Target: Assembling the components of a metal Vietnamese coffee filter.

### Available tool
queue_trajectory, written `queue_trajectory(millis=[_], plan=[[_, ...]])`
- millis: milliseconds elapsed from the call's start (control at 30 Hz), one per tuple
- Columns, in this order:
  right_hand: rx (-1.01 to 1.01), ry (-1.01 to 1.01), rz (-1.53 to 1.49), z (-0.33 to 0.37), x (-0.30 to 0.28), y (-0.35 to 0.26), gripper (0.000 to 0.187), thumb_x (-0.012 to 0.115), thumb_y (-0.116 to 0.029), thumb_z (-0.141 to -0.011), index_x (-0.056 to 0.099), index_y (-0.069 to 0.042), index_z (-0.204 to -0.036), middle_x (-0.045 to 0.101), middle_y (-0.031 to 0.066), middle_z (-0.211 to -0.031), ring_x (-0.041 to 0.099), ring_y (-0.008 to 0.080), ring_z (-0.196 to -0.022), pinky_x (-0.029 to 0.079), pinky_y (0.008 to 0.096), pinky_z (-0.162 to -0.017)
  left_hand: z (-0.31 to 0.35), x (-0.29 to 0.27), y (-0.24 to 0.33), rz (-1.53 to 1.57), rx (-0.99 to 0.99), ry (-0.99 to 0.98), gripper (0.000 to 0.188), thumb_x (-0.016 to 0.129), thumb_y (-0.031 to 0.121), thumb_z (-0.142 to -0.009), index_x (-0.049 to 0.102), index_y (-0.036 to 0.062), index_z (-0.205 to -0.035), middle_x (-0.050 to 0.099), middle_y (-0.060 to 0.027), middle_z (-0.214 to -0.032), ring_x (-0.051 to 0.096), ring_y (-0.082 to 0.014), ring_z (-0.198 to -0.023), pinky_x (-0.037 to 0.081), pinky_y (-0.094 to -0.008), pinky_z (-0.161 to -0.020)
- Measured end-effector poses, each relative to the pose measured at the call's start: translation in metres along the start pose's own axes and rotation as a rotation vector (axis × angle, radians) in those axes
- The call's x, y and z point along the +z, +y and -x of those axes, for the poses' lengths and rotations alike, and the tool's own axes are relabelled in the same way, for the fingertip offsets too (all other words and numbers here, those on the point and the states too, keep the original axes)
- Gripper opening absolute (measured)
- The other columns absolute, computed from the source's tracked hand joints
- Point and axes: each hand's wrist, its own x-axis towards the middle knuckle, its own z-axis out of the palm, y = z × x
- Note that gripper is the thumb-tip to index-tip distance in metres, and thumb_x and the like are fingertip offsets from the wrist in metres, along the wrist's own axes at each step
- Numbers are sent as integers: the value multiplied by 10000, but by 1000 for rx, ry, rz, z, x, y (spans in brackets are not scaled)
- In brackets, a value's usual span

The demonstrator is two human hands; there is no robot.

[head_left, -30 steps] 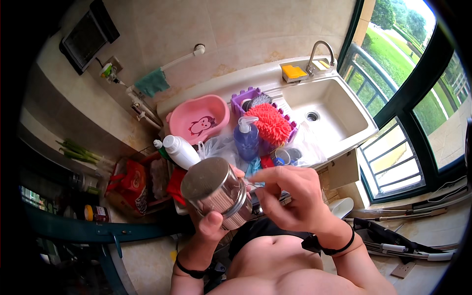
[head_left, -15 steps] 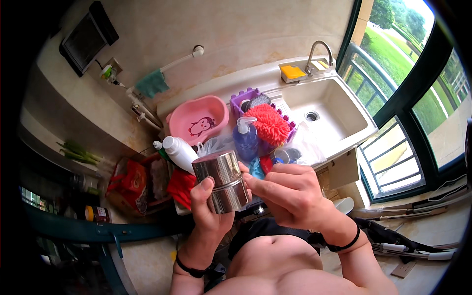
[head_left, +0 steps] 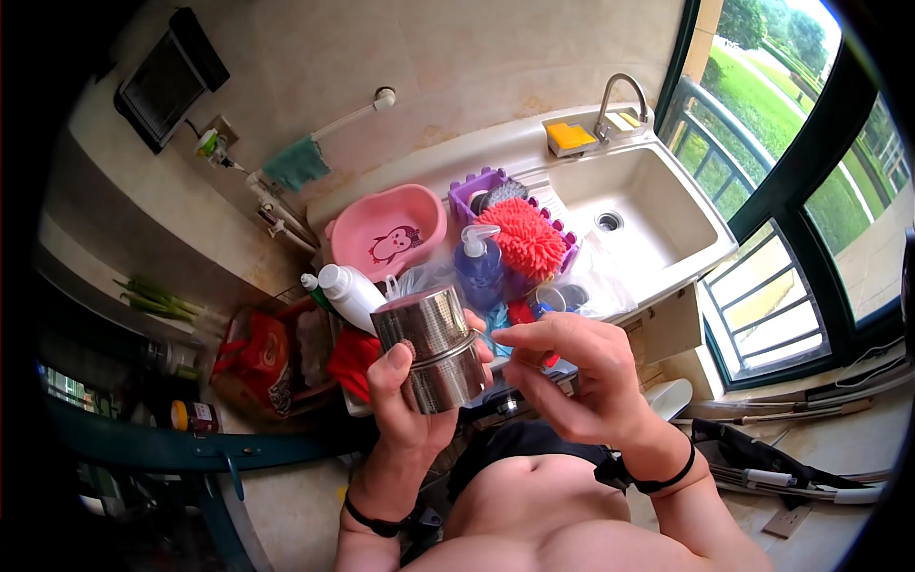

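In the head view, just above the person's belly, the left hand (head_left: 405, 405) gripped a steel tin (head_left: 434, 348) of two stacked sections, held upright. The right hand (head_left: 572, 381), at three o'clock of it, was loosely curled, fingertips beside the tin, holding nothing visible. At twelve o'clock stood a blue soap bottle (head_left: 479, 272) on the cluttered counter (head_left: 534, 153). The polished tin seemed liable to slip, or its sections to separate, from so one-sided a grip.
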Motion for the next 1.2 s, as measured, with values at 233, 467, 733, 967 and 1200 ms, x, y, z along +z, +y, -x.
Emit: queue_trajectory(millis=[233, 467, 733, 967, 1200], plan=[[-158, 55, 243, 6, 3, -3, 293, 724, 101, -746, 698, 12, -1025, 630, 84, -700, 603, 235, -568, 479, 324, -529, 2, -1, 1, 69, 23, -5, 729, 600, 479, -892, 476, -33, -1396, 623, -225, -1189, 701, -309, -961, 606, -423, -779], [-307, 199, 516, 4, 7, 3, 251, 719, 82, -676, 659, 1, -906, 557, 53, -639, 515, 205, -495, 414, 317, -464, 9, 9, 2, -122, 50, 20, 785, 625, 501, -874, 446, -20, -1433, 584, -202, -1265, 674, -290, -1037, 604, -415, -806], [-325, 227, 584, 5, 9, 1, 201, 713, 59, -655, 629, -28, -815, 476, 23, -598, 455, 184, -462, 373, 304, -440, 13, 19, -5, -253, 122, 121, 824, 583, 576, -878, 429, -10, -1438, 592, -212, -1182, 678, -282, -913, 605, -410, -704], [-272, 232, 586, 6, 13, -3, 178, 732, 38, -689, 622, -35, -807, 501, 34, -610, 482, 193, -468, 405, 309, -455, 18, 20, -8, -324, 145, 96, 864, 587, 600, -849, 404, 14, -1457, 548, -187, -1244, 635, -261, -967, 568, -394, -773], [-164, 226, 519, 7, 15, -13, 159, 707, 93, -737, 654, -4, -852, 537, 54, -601, 539, 161, -490, 442, 292, -478, 20, 13, -13, -516, 288, 33, 855, 540, 604, -849, 401, 6, -1445, 530, -168, -1272, 611, -245, -991, 531, -390, -846]])
